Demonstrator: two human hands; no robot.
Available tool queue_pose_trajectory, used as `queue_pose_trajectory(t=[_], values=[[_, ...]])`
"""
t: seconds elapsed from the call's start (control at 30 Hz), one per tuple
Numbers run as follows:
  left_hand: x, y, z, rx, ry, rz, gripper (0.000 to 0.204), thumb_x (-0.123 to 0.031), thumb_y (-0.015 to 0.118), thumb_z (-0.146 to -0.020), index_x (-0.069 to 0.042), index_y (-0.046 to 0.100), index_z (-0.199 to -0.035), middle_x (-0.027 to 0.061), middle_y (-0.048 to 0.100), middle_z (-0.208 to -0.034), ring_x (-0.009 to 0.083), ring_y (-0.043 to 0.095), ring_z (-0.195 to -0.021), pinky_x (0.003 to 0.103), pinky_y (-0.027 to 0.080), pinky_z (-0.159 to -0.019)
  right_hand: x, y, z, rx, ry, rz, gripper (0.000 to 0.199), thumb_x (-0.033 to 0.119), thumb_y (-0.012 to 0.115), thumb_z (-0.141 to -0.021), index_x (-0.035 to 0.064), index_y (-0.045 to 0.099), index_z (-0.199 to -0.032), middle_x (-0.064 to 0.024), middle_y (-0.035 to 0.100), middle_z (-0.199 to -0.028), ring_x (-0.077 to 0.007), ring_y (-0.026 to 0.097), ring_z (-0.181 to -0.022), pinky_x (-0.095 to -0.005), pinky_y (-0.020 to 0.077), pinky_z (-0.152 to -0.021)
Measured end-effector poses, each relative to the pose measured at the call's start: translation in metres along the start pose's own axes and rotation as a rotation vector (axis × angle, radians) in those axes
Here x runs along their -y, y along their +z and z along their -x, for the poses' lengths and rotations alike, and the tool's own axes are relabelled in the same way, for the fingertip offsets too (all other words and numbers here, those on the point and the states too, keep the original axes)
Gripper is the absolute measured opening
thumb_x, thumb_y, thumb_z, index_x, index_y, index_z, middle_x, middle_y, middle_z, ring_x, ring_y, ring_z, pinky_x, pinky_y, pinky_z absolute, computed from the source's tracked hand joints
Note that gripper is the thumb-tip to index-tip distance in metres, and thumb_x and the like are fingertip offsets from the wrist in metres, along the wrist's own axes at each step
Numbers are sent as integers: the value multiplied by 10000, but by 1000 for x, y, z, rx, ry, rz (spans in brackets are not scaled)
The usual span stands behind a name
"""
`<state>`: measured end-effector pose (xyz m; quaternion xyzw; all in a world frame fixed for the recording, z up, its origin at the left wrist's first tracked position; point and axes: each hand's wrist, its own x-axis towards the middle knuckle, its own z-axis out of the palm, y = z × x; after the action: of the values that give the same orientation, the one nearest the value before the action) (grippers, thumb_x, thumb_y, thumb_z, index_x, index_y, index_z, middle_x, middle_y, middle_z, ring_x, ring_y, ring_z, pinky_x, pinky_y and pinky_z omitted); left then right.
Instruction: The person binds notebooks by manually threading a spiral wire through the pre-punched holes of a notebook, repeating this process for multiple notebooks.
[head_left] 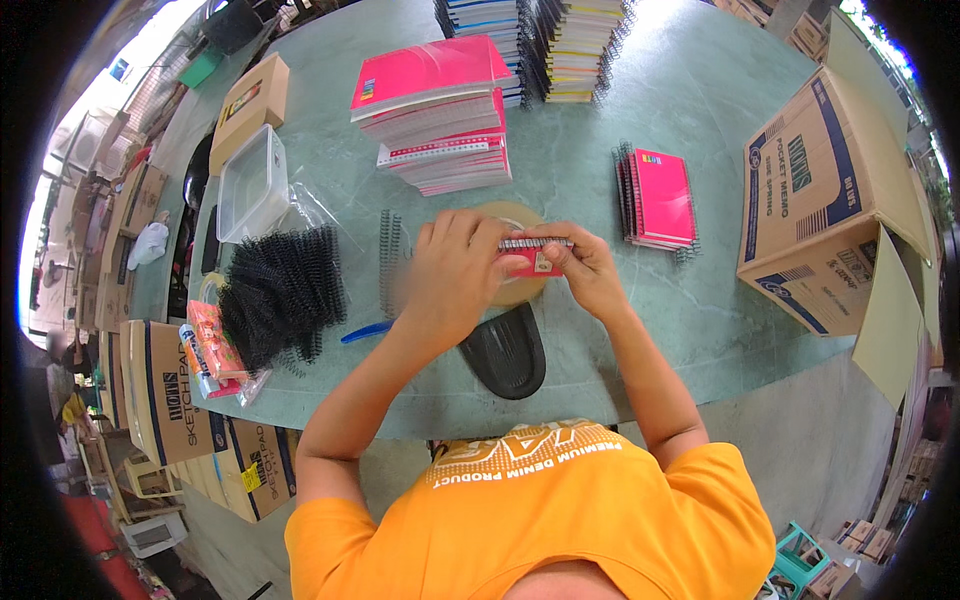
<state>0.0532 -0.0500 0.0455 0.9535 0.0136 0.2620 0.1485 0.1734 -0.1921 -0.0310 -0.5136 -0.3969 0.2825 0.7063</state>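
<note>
Both my hands hold a small pink-red notebook (541, 262) at the middle of the table. My left hand (455, 265) grips its left end, fingers bent over the top edge. My right hand (588, 268) pinches the right end with the thumb on the cover. A row of binding holes or coil runs along the upper edge; I cannot tell which. Beneath lies a round tan disc (517, 291), partly covered. A black scoop-shaped tray (508, 355) sits just nearer to me. Loose black coils (390, 245) lie beyond my left wrist, with a blue handle-like tool (367, 332) beside my forearm.
A heap of black spiral coils (285, 295) and a clear plastic box (253, 185) are at left. Tall stacks of pink pads (435, 75) stand farther back. Bound pink notebooks (663, 200) lie right of my hands, before an open cardboard carton (810, 205).
</note>
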Motion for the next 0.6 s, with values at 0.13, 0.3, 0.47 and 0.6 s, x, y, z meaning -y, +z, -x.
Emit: queue_pose_trajectory(t=[0.13, 0.3, 0.47, 0.6], values=[[9, 7, 0, 101, 17, 2, 234, -254, 634, -796, -68, 586, -928, 98, 566, -889, 294, 522, -871, 403, 398, -755, 0, 14, 6, -139, -69, -143, 284, 20, 592, -860, -24, 558, -1139, -135, 634, -1092, -156, 583, -1020, -288, 472, -879], [2, 12, -4, 136, -2, 85, 242, -223, 642, -778, -63, 591, -952, 118, 572, -872, 304, 529, -872, 408, 401, -759, -17, -1, 15, -127, 118, 130, 202, 28, 620, -847, -26, 606, -1042, -49, 652, -963, -88, 581, -876, -241, 473, -788], [-6, 18, -12, 94, 63, 184, 211, -173, 625, -774, -56, 586, -945, 123, 575, -891, 309, 539, -899, 417, 411, -782, -15, 2, 15, -165, 52, 138, 136, 38, 609, -852, -13, 631, -976, -10, 646, -875, -49, 541, -796, -213, 450, -708], [-16, 35, -18, 103, 107, 258, 202, -133, 602, -778, -39, 580, -956, 141, 577, -908, 324, 543, -907, 418, 428, -786, -18, -1, 18, -173, 65, 189, 112, 54, 572, -865, -7, 628, -941, 12, 632, -805, -36, 519, -766, -224, 442, -677]])
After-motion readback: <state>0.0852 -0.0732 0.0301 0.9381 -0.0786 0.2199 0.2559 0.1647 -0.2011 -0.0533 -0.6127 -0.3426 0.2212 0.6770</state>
